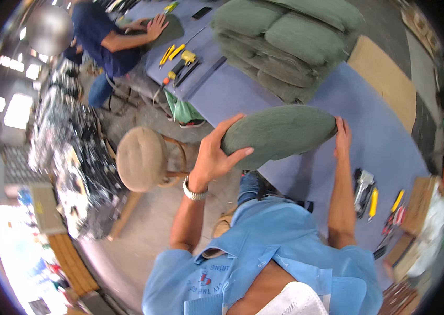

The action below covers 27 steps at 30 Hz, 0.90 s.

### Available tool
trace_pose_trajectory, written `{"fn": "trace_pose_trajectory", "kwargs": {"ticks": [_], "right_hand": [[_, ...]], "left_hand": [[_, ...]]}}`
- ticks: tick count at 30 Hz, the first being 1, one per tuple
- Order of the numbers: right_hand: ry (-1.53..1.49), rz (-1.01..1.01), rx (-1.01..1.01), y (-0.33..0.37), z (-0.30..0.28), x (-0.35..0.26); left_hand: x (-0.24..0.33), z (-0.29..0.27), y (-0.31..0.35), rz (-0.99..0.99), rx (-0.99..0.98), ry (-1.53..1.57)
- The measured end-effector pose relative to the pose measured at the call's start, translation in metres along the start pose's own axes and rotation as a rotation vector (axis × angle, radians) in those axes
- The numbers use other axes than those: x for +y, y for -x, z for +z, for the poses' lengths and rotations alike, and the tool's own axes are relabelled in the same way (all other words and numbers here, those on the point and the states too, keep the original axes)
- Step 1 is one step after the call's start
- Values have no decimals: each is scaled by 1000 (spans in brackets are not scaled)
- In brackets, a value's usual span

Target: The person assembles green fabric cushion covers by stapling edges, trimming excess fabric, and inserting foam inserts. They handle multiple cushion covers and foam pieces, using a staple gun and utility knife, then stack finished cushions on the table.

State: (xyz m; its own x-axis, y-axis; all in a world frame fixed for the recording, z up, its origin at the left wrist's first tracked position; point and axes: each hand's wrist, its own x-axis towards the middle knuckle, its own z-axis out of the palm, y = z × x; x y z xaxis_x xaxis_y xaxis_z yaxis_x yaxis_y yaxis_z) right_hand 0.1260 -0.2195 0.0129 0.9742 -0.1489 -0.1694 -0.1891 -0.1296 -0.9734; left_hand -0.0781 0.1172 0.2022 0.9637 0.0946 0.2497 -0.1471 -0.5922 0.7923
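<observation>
A dark green, fabric-covered cushion (279, 134) with rounded ends is held up in front of me, over the near edge of the table. My left hand (214, 157) grips its left end, thumb across the near side and fingers over the top. At the opposite end, my right hand (342, 137) is closed against the tip, and part of its grip is hidden behind the fabric. Just beyond the cushion rises a tall stack of similar green pieces (285, 47) on the blue-grey table (384, 136).
A silver hand tool (362, 191) and a yellow-handled tool (373, 203) lie at the table's right, near a cardboard box (421, 205). A round beige stool (140, 159) stands left. Across the table, a co-worker's hand (156, 25) rests on another green piece, near a yellow power tool (188, 56).
</observation>
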Motion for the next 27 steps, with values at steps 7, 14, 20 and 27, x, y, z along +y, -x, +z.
{"fn": "trace_pose_trajectory", "kwargs": {"ticks": [7, 14, 20, 27], "right_hand": [[510, -445, -366, 57, 30, -107], [341, -821, -558, 134, 40, -181], [317, -736, -347, 90, 15, -118], [213, -98, -383, 12, -41, -1]], "left_hand": [[5, 21, -7, 244, -3, -57], [26, 21, -22, 296, -145, -94], [20, 19, -21, 301, -120, -126], [-14, 10, 22, 294, -18, -173]]}}
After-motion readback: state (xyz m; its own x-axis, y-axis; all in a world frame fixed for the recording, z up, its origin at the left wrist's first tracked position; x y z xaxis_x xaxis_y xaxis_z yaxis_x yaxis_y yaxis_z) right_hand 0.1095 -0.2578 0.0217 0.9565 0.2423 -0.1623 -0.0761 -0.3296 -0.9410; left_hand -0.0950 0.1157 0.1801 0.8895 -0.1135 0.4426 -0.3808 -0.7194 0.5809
